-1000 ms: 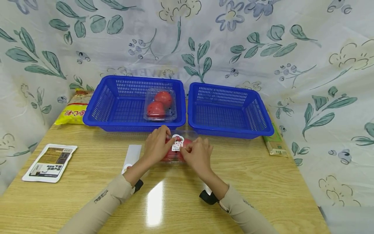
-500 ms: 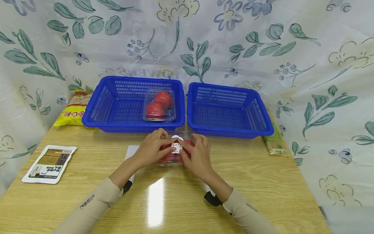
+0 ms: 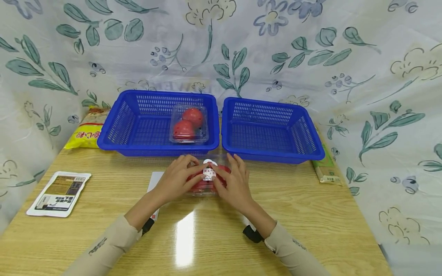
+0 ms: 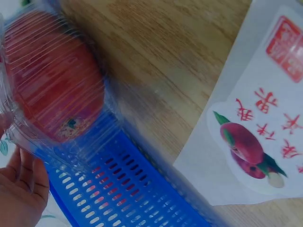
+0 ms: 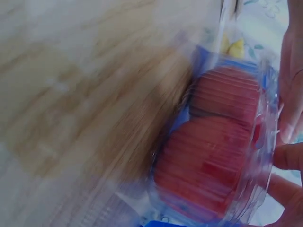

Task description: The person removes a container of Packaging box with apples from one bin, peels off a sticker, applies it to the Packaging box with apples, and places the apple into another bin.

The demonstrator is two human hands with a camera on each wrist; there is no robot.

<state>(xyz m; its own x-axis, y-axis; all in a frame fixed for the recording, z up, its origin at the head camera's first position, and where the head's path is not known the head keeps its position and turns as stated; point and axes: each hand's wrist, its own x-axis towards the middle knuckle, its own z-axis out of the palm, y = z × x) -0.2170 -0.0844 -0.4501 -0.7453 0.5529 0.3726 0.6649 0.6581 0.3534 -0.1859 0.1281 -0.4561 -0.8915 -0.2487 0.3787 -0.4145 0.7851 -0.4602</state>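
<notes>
A clear plastic box (image 3: 202, 193) of red round fruits (image 3: 200, 186) sits on the table before the baskets. A white label (image 3: 209, 173) with red print lies on its lid. My left hand (image 3: 172, 176) and right hand (image 3: 235, 186) rest on the lid from either side, their index fingers and thumbs extended onto the label. In the left wrist view a ribbed wall of the box (image 4: 57, 85) shows beside the fingers. The right wrist view shows two red fruits (image 5: 203, 161) through the plastic. Near my left wrist lies a white sticker strip (image 4: 227, 175) with fruit pictures.
Behind are two blue baskets; the left basket (image 3: 138, 147) holds another box of red fruits (image 3: 188, 124), beside the right basket (image 3: 272, 157). A yellow bag (image 3: 84, 134) and a white packet (image 3: 58, 193) are at left, a green packet (image 3: 326, 168) at right.
The fingers that pinched the label at its edges now lie spread and press it onto the lid. My left hand has moved slightly left and down.
</notes>
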